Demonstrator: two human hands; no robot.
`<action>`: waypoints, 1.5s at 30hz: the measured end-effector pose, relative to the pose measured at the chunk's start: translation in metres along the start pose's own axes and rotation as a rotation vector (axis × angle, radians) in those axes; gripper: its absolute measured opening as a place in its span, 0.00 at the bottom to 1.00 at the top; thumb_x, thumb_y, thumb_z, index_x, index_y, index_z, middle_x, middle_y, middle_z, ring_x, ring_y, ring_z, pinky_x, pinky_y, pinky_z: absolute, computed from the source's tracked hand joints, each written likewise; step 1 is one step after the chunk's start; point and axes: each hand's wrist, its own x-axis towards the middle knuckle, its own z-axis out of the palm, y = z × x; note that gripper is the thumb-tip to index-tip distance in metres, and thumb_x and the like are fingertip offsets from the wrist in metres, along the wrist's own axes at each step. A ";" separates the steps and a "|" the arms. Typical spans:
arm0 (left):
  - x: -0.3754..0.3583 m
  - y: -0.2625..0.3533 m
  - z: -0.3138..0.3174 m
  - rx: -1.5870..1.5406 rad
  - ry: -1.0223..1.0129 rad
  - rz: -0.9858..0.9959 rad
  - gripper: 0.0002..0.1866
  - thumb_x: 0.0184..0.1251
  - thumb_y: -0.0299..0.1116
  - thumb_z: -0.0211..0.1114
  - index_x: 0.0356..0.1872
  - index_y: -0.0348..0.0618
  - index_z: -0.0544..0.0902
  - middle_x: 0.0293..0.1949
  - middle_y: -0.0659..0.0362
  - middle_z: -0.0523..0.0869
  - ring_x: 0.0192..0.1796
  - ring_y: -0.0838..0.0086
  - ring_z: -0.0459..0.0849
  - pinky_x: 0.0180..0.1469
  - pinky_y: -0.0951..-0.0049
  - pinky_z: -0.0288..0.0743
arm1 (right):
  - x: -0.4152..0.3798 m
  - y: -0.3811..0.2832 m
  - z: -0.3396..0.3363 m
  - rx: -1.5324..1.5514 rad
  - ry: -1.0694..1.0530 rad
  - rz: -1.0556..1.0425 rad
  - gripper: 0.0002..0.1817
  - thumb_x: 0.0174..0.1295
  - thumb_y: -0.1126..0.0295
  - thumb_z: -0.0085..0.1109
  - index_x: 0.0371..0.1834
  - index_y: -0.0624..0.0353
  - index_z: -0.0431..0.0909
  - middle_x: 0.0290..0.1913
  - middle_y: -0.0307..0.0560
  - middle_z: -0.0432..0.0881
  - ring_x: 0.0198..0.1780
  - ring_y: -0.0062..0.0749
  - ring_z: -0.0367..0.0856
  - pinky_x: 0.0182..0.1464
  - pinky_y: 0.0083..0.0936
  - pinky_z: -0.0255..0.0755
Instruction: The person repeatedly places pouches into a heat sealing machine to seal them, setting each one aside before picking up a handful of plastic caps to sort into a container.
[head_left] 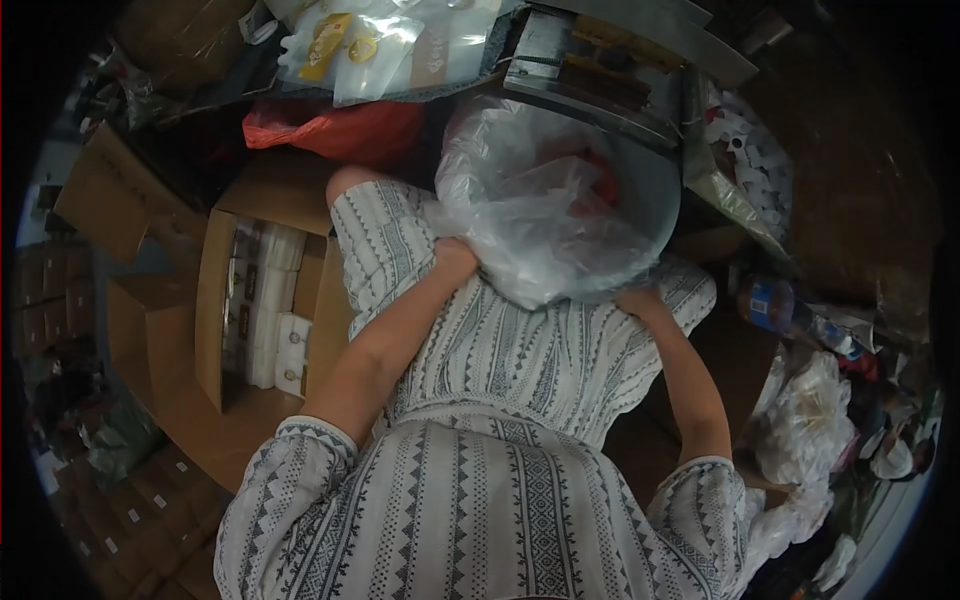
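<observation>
A large clear plastic bag (520, 225) sits at my lap, lining or covering a round pale tub (655, 190) whose side shows at the right. Something red (600, 180) shows through the film, too blurred to name. My left hand (458, 258) is closed at the bag's near left edge, its fingertips mostly hidden. At the near right edge, my right hand (638, 298) grips the bag from below, with its fingers partly under the film.
On my left stands an open cardboard box (215, 300) with stacked white packs (265, 300). A metal machine (590, 75) and printed plastic pouches (370, 50) lie ahead, above a red bag (340, 130). On my right are a bottle (768, 303) and a knotted plastic bag (805, 420).
</observation>
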 end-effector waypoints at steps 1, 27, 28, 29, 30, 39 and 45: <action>0.008 -0.010 -0.001 -0.274 0.072 -0.108 0.13 0.61 0.30 0.54 0.45 0.42 0.81 0.45 0.54 0.84 0.48 0.61 0.81 0.48 0.58 0.72 | 0.008 0.055 0.020 -0.096 -0.047 0.041 0.23 0.66 0.58 0.45 0.61 0.54 0.71 0.64 0.52 0.70 0.65 0.43 0.68 0.67 0.35 0.58; 0.119 -0.068 -0.114 -0.756 0.114 -0.032 0.34 0.47 0.43 0.67 0.54 0.33 0.70 0.51 0.41 0.74 0.56 0.49 0.73 0.55 0.57 0.69 | 0.081 0.101 -0.106 -0.875 1.007 0.158 0.21 0.67 0.67 0.51 0.61 0.64 0.70 0.57 0.58 0.75 0.58 0.48 0.74 0.61 0.35 0.66; 0.117 -0.066 -0.117 -0.758 0.121 -0.037 0.34 0.47 0.43 0.67 0.54 0.33 0.70 0.51 0.41 0.74 0.56 0.49 0.73 0.55 0.57 0.69 | 0.067 0.091 -0.113 -0.913 0.998 0.146 0.21 0.67 0.68 0.51 0.61 0.63 0.69 0.58 0.57 0.74 0.58 0.47 0.73 0.61 0.35 0.66; 0.115 -0.065 -0.123 -0.767 0.148 -0.002 0.33 0.47 0.42 0.67 0.54 0.33 0.70 0.50 0.40 0.75 0.56 0.49 0.74 0.56 0.58 0.69 | 0.059 0.071 -0.121 -0.951 0.991 0.136 0.21 0.67 0.68 0.50 0.62 0.63 0.69 0.59 0.56 0.74 0.59 0.46 0.73 0.62 0.35 0.65; 0.115 -0.064 -0.127 -0.776 0.178 0.033 0.33 0.46 0.42 0.66 0.54 0.33 0.71 0.50 0.40 0.76 0.56 0.49 0.74 0.57 0.58 0.69 | 0.054 0.045 -0.129 -0.991 0.985 0.125 0.21 0.67 0.68 0.50 0.62 0.62 0.69 0.60 0.55 0.73 0.60 0.45 0.73 0.63 0.35 0.65; 0.117 -0.058 -0.147 -0.611 0.047 0.124 0.33 0.51 0.40 0.62 0.59 0.35 0.68 0.54 0.38 0.74 0.59 0.48 0.72 0.61 0.58 0.65 | 0.063 0.063 -0.104 -0.509 0.552 0.400 0.23 0.66 0.64 0.50 0.63 0.61 0.68 0.60 0.56 0.73 0.60 0.44 0.72 0.62 0.35 0.66; 0.119 -0.084 -0.165 -0.848 -0.037 0.239 0.32 0.59 0.46 0.62 0.61 0.37 0.70 0.60 0.45 0.74 0.61 0.54 0.72 0.64 0.62 0.64 | 0.068 0.039 -0.105 -0.464 0.460 0.435 0.20 0.66 0.64 0.52 0.58 0.61 0.70 0.56 0.56 0.75 0.58 0.44 0.74 0.60 0.36 0.67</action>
